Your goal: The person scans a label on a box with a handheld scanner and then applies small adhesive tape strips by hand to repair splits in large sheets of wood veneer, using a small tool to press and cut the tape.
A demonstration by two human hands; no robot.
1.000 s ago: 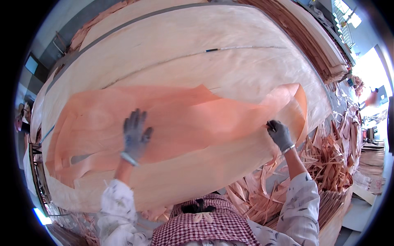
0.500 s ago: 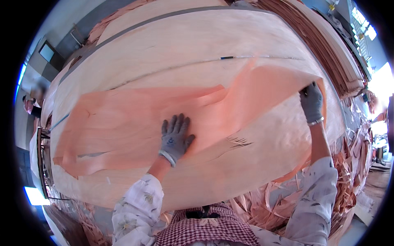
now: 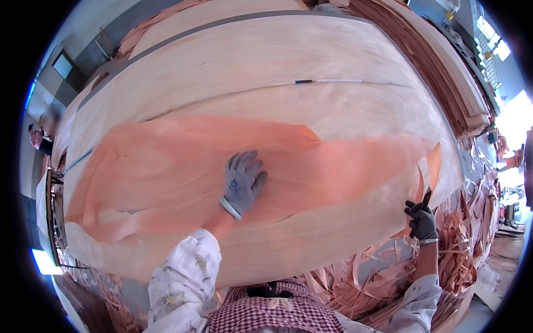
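Note:
A thin orange wood veneer sheet (image 3: 183, 172) lies over a larger pale veneer sheet (image 3: 355, 50), its left part wrinkled and slightly split. My left hand (image 3: 243, 180), in a grey glove, rests flat on the orange sheet with its fingers stretched out. Near the right front edge, my gloved right hand (image 3: 423, 222) is closed on a slim black tool (image 3: 426, 198) that points up and away; its working end is hard to make out. Just beyond that tool, a narrow orange veneer strip (image 3: 435, 166) stands up at the sheet's right end.
Torn veneer scraps (image 3: 466, 238) heap up along the right and front edges. A dark-and-white stick (image 3: 327, 81) lies across the pale sheet. Stacked veneer (image 3: 433, 66) rises at the far right. Another person (image 3: 40, 139) is at the far left.
My right hand has come down toward me, away from the raised corner of the orange sheet. That sheet now lies flatter on the right. My left hand has shifted slightly right.

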